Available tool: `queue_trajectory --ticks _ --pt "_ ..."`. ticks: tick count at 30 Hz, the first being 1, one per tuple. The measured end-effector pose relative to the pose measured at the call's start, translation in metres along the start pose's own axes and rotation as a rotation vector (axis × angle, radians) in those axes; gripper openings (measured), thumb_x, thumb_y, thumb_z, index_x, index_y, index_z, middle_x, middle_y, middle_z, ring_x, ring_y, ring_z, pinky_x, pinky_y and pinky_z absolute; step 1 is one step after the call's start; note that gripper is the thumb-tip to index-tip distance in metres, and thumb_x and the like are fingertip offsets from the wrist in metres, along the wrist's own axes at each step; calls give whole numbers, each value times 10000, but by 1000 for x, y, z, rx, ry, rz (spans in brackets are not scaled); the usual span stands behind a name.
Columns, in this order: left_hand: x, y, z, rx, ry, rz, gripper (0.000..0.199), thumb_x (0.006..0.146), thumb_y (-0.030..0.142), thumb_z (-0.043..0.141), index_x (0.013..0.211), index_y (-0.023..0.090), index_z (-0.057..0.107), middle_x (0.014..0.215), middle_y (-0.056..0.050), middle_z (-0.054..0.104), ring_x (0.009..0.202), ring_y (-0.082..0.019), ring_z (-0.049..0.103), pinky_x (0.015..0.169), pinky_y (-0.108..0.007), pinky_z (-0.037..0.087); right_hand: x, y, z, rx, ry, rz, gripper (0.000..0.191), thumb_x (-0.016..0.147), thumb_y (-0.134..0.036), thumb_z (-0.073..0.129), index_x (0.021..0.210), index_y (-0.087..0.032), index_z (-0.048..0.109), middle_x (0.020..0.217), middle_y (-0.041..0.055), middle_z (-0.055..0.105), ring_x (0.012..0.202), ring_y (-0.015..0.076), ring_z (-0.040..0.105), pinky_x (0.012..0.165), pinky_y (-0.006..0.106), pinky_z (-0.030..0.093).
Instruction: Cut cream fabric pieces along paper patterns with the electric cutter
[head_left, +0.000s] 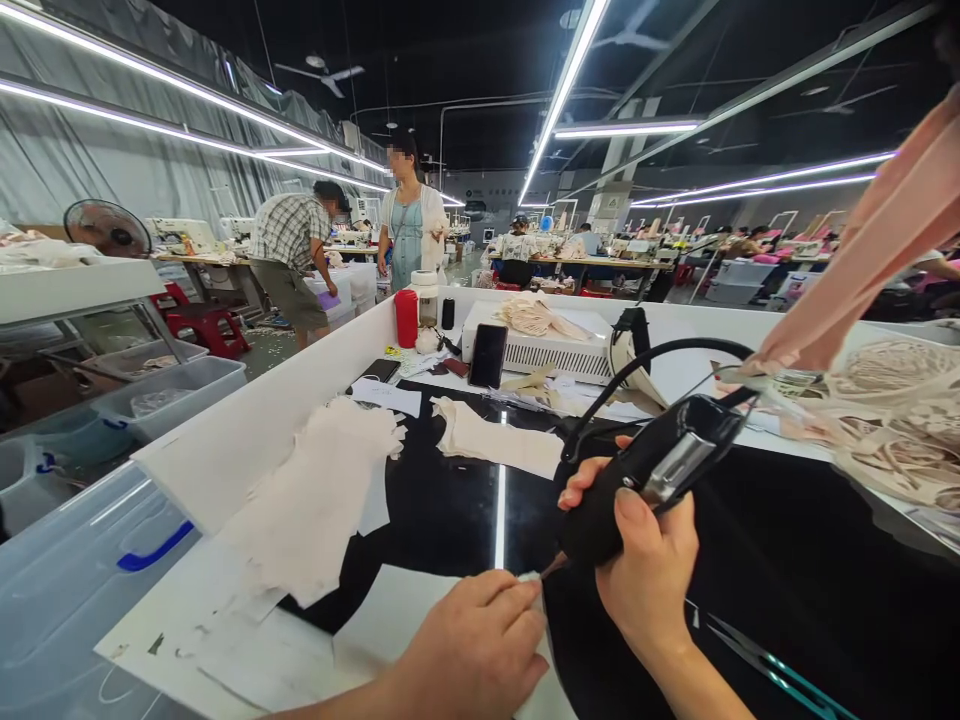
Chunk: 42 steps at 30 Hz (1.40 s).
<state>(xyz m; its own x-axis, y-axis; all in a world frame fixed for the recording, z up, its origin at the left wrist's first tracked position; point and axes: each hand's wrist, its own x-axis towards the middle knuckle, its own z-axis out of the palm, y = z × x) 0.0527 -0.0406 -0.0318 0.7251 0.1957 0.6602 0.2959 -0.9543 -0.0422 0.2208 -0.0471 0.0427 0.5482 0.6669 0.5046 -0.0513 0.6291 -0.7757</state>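
My right hand (651,560) is wrapped round a black handheld tool (660,470) with a metal plate and a cable, its lower end close to my other hand. My left hand (480,640) is closed, fingertips pinching a small pale piece at the tool's tip; what it is cannot be made out. Beneath that hand lies a white sheet (397,605) on the glossy black surface (442,520). A stack of cream fabric pieces (315,490) rests to the left, and another cream piece (499,437) lies further back.
Teal scissors (780,670) lie at the lower right. A phone (488,355) leans against a white box (540,345). Cream straps (900,410) are heaped on the right, below hanging pink fabric (862,240). Two people stand beyond the white table wall (285,400).
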Motion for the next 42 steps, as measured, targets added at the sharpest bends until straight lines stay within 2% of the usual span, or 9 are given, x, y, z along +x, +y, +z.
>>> queue_trajectory --ticks 7,16,21,26,30,35,42 --pt "-3 1 3 -19 -59 -9 120 1000 242 634 1038 132 664 1132 -70 760 1005 -178 698 972 -270 555 0 0 -2 16 27 22 360 896 -402 780 1185 -287 601 826 -12 683 656 165 626 652 313 546" --pt "-1 2 4 36 -39 11 159 1040 246 568 1034 123 667 1118 -73 760 1017 -161 694 956 -263 554 5 -12 2 38 88 32 391 836 -418 810 1131 -268 603 792 -16 676 647 159 625 604 283 554" --pt "0 2 6 49 14 35 158 1036 197 548 966 123 669 1062 -59 760 988 -155 696 944 -260 551 2 -8 2 18 51 29 396 859 -413 797 1173 -275 599 801 -12 675 631 163 627 603 300 554" --pt "-2 2 11 59 -42 36 157 1032 194 547 954 128 666 1080 -76 756 1002 -159 701 930 -270 562 0 -5 2 24 44 24 358 868 -395 798 1152 -279 613 822 -10 681 635 166 634 608 309 563" --pt "-3 3 10 49 -9 41 160 1028 166 534 951 123 667 1058 -68 759 1002 -156 703 934 -272 566 -1 -5 2 24 41 22 359 869 -401 799 1151 -280 614 811 -14 682 642 161 634 618 299 563" --pt "-3 4 7 54 -51 17 157 1040 200 533 1002 132 670 1127 -82 759 1015 -157 702 917 -263 574 -1 -4 1 14 30 27 313 901 -371 782 1155 -293 616 824 -15 685 654 159 640 624 296 572" --pt "-1 4 6 56 -16 29 164 1039 184 534 990 113 673 1076 -84 765 1009 -155 713 929 -247 551 -2 -5 5 59 38 32 321 893 -364 790 1156 -296 618 825 -16 684 651 150 635 625 288 573"
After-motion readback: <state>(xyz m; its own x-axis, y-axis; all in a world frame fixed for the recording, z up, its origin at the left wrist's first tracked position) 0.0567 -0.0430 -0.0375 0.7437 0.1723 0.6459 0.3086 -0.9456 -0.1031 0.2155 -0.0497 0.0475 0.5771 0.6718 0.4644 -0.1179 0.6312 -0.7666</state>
